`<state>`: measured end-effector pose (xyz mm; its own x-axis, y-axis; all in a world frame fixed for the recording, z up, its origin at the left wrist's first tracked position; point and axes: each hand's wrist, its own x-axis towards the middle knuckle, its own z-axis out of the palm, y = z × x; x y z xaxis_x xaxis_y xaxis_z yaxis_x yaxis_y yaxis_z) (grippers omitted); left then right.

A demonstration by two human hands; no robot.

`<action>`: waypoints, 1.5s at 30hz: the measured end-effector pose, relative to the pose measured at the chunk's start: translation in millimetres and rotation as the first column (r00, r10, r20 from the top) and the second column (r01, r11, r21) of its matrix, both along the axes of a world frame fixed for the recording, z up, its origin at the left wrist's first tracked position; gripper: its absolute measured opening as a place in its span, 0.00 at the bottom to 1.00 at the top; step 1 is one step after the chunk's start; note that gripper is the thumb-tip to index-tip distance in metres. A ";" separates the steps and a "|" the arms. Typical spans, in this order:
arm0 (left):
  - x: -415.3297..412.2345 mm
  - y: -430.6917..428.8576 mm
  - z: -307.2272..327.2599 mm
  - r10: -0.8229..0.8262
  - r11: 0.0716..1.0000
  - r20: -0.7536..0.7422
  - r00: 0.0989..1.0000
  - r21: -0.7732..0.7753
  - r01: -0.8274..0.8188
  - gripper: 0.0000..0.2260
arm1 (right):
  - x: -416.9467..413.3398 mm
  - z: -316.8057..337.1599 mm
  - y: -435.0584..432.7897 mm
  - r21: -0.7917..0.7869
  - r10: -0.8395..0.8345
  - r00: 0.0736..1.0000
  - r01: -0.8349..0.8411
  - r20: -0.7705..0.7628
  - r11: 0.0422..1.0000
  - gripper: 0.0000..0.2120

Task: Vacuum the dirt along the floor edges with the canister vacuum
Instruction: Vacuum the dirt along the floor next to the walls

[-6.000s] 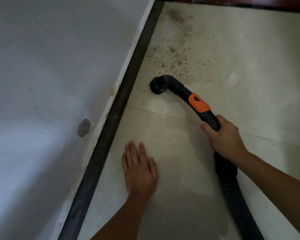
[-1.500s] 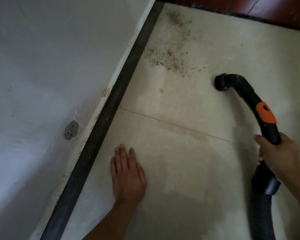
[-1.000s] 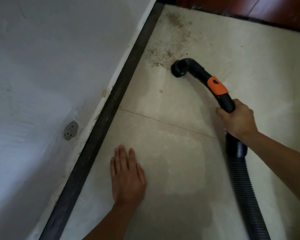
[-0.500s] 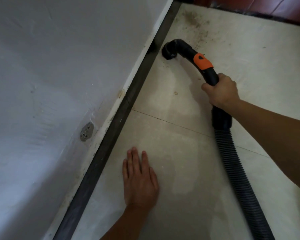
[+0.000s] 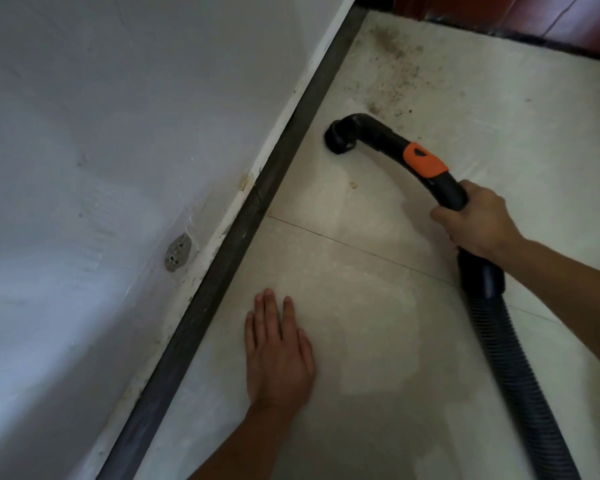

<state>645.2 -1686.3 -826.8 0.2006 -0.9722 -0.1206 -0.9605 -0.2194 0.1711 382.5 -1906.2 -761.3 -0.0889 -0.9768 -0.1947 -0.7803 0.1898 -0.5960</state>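
The right hand (image 5: pixel 478 220) gripped the curved black vacuum handle (image 5: pixel 378 135) with its fingers wrapped round the tube just behind the orange slider (image 5: pixel 425 160), thumb side toward the wall. The handle's open end (image 5: pixel 338 140) pointed down at the pale floor tile (image 5: pixel 361 341), touching it or very nearly so, close beside the dark baseboard strip (image 5: pixel 243 233) that ran along the foot of the white wall (image 5: pixel 101 133). Behind the right hand a smooth black cuff (image 5: pixel 482 275) joined the handle to the ribbed black hose (image 5: pixel 520 382), which trailed across the tile toward the lower right edge of the view. Brown specks of dirt (image 5: pixel 392 81) lay scattered on the tile just beyond the open end, thickest toward the corner where the strip met a reddish-brown wooden surface (image 5: pixel 551 19). A single small crumb (image 5: pixel 353 184) sat on the tile between the handle and the grout line (image 5: pixel 343 242). The left hand (image 5: pixel 279 355) rested flat on the tile, palm down, fingers straight and close together, holding nothing, near the baseboard strip and well apart from the hose. A small oval metal plate (image 5: pixel 179 252) was fixed low on the wall, just above the strip.
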 end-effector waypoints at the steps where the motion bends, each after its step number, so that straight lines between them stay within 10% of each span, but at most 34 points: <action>1: -0.4 0.4 0.3 0.002 1.000 0.001 1.000 0.000 -0.002 0.25 | 6.3 0.0 -1.1 0.002 0.005 1.000 -0.005 0.003 1.000 0.13; 9: 2.0 2.9 -1.6 -0.015 0.999 -0.012 1.000 -0.044 0.014 0.25 | 35.7 10.1 56.9 0.018 0.062 0.998 -0.062 -0.026 0.998 0.13; 22: -2.1 5.2 3.0 -0.003 0.996 -0.071 0.997 -0.093 -0.004 0.26 | -108.2 -3.2 236.4 0.032 -0.532 0.846 0.531 0.031 0.847 0.07; 28: -5.1 4.9 4.8 -0.016 0.997 -0.047 0.999 -0.083 0.012 0.27 | -111.4 4.3 207.5 -0.013 -0.504 0.861 0.506 0.066 0.862 0.08; 36: -28.4 26.6 102.2 0.017 0.785 -0.176 0.984 0.613 0.095 0.16 | -94.2 70.0 275.8 0.274 -0.317 0.948 0.310 -0.020 0.910 0.09; 41: -75.7 84.8 211.3 0.224 0.791 -0.402 0.888 0.608 0.076 0.16 | -91.5 161.5 310.9 0.347 -0.249 0.968 0.231 0.009 0.909 0.10; 45: -109.9 94.2 304.2 0.562 0.771 -0.600 0.569 0.629 -0.098 0.19 | -86.6 246.1 338.0 0.335 -0.186 0.983 0.174 0.005 0.926 0.12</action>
<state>535.4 -1592.1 -522.6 0.1111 -0.6011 -0.7914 -0.3854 -0.7601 0.5232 295.9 -1568.2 -515.2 -0.2438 -0.8240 -0.5115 -0.6934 0.5168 -0.5021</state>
